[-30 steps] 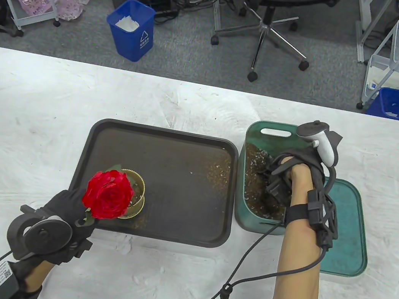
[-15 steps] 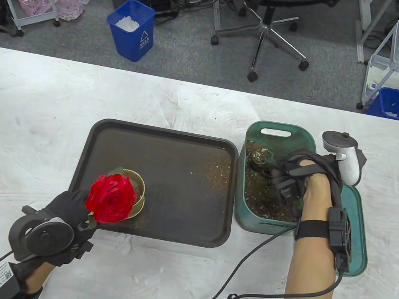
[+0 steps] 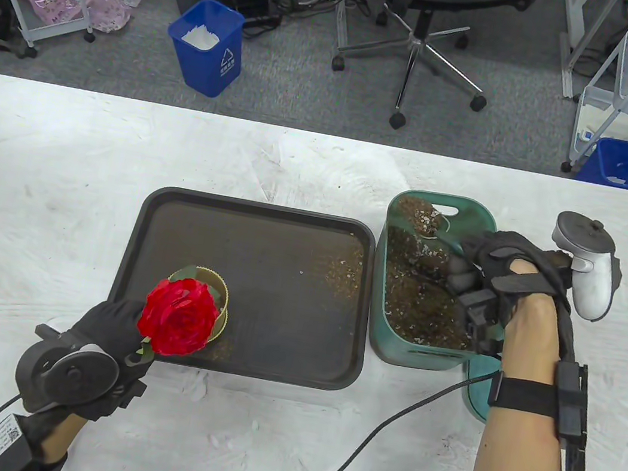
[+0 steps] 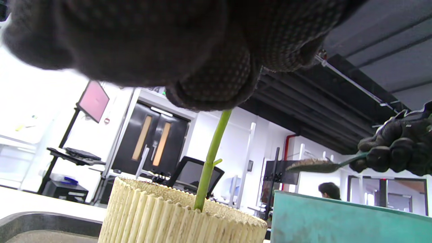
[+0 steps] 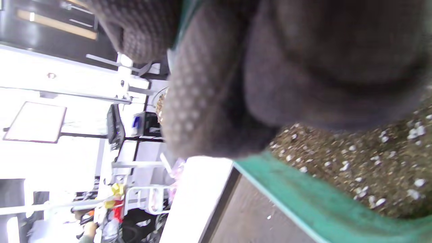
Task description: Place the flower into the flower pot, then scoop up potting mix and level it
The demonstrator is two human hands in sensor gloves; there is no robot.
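Gripping loaded spoon (image 3: 435, 228), right hand (image 3: 500, 280) seemingly palm-up.

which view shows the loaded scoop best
The table view: the scoop, heaped with potting mix, is seen from above over the far end of the green bin, held by the right hand. The left wrist view shows it side-on, small, at the right. In the right wrist view gloved fingers hide nearly all of it.

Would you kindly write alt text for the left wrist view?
A gloved left hand holds a green flower stem standing in a ribbed cream flower pot. At right, the right hand lifts a spoon of potting mix above a green bin.
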